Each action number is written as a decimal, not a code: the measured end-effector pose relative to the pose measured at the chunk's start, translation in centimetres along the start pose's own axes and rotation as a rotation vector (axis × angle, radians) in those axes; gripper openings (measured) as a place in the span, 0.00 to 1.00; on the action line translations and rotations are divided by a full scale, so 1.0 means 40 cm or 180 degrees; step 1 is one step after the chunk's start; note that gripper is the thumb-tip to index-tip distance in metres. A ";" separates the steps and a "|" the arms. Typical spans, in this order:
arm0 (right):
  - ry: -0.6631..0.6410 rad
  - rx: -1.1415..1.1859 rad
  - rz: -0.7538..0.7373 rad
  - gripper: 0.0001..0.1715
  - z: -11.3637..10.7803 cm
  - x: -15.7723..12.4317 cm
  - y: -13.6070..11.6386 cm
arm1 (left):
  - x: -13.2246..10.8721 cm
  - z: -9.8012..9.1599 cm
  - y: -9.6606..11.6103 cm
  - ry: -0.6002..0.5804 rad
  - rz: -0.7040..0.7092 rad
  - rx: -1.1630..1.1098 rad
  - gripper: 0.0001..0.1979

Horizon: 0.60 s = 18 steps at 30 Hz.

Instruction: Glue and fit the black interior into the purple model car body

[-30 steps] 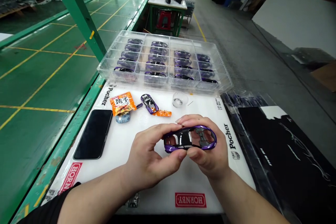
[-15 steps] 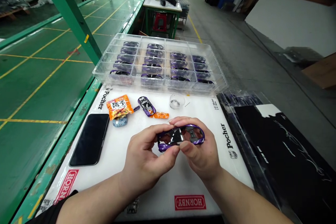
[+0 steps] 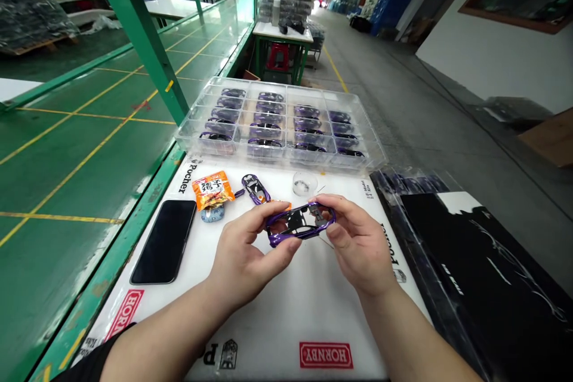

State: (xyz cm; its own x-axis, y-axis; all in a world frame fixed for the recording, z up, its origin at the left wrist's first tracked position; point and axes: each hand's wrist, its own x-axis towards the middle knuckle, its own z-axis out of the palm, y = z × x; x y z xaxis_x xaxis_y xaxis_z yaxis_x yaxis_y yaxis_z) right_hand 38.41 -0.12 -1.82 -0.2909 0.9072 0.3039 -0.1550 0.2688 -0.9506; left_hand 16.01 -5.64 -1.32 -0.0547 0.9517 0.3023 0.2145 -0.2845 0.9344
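Note:
Between my two hands is a purple and black model car body (image 3: 301, 224), held just above the white work mat (image 3: 277, 304). My left hand (image 3: 250, 250) grips its left end, thumb below and fingers behind. At the right end, my right hand (image 3: 362, 242) pinches it between thumb and fingers. Another purple model car body (image 3: 256, 188) lies on the mat beyond my left fingers, beside a small dark purple part (image 3: 240, 193). Behind my hands stands a small clear cup (image 3: 305, 184) with tiny bits in it. An orange wrapper piece is partly hidden behind the held body.
A clear divided tray (image 3: 286, 158) with several purple car bodies stands at the mat's far end. To the left lie a phone (image 3: 163, 242), an orange snack packet (image 3: 213, 190) and a blue patterned item (image 3: 212, 213). A black box (image 3: 474, 274) lies on the right.
The car body has turned in my hands, its near side now showing more. My right hand has shifted right, with its thumb moved from the body's middle to the right end.

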 end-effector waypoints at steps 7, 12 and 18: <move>0.0137 -0.0100 0.0058 0.22 -0.010 -0.005 0.015 | 0.000 0.006 0.005 -0.0051 0.0132 0.0107 0.29; 0.0087 -0.0139 0.0012 0.22 -0.010 -0.002 0.009 | -0.002 0.006 0.005 0.0024 0.0145 0.0074 0.28; -0.0010 -0.0394 -0.0027 0.27 -0.020 0.007 -0.005 | 0.005 0.002 0.008 0.0071 0.0196 -0.0024 0.26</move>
State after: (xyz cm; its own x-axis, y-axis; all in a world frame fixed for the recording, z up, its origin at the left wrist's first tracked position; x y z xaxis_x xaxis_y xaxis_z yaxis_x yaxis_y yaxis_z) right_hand 39.11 0.35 -1.60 -0.2930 0.9037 0.3121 -0.0399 0.3146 -0.9484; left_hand 16.15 -5.52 -0.98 -0.0633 0.9295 0.3633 0.2108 -0.3433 0.9153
